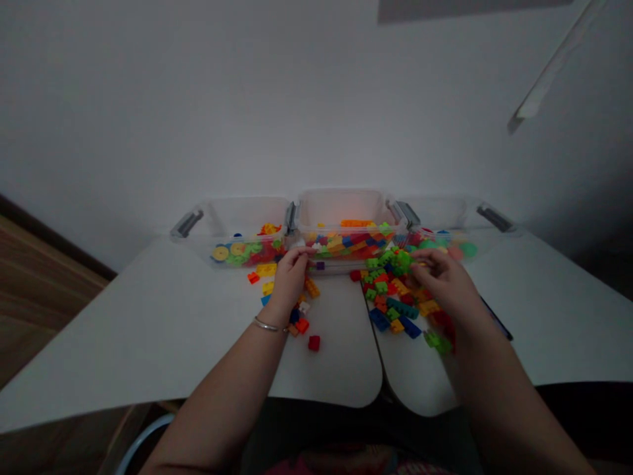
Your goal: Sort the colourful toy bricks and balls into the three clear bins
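Note:
My left hand (295,272) reaches to the front of the middle clear bin (341,198), thumb and fingers brought together. A small purple block (320,266) is just right of its fingertips; whether they grip anything is too dim to tell. Below that wrist lie loose building blocks, among them a red block (314,343) and an orange block (311,287). My right hand (442,277) is over the right edge of a mixed block pile (383,288), its fingers curled and pinched beside green blocks (403,262). What sits between those fingers cannot be made out.
The left bin (247,204) holds yellow wheels and green pieces; the right bin (440,206) holds round green and red pieces. Two white tabletops meet at a dark seam (380,356). A dark flat object (498,320) lies by my right forearm. A wall stands behind.

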A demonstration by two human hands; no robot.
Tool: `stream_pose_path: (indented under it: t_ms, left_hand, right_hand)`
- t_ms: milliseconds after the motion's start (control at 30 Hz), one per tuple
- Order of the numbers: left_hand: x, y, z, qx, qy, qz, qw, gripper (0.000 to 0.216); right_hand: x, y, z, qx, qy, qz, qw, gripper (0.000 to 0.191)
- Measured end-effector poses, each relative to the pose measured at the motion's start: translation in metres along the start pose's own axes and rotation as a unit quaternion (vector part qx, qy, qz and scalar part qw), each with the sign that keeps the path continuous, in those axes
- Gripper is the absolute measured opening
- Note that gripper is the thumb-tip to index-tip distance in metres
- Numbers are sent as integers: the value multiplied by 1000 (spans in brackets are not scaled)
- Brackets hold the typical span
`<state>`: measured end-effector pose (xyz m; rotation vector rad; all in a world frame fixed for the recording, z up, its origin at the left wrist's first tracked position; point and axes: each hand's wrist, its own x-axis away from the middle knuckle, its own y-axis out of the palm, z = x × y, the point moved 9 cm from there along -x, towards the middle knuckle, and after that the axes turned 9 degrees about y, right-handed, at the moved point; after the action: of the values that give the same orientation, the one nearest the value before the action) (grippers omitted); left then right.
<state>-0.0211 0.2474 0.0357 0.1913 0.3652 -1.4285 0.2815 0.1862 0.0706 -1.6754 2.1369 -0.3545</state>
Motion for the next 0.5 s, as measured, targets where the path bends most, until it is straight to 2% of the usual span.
stream_pose_path:
  t_ms: [100,267,400,500]
  left_hand:
    - [0,0,0,5,3,-1,1000,21]
    - [0,0,0,3,5,-1,1000,21]
    - [-1,0,0,3,1,-2,1000,22]
    - [-1,0,0,3,3,-3,1000,22]
  right_hand:
    - [-20,-7,-26,-47,-36,49,997,30]
    - [-54,-9,-81,93,-135,136,977,25]
    - [-77,22,-106,201,-203,98,953,25]
    - [-85,56,-105,313,-183,0,932,28]
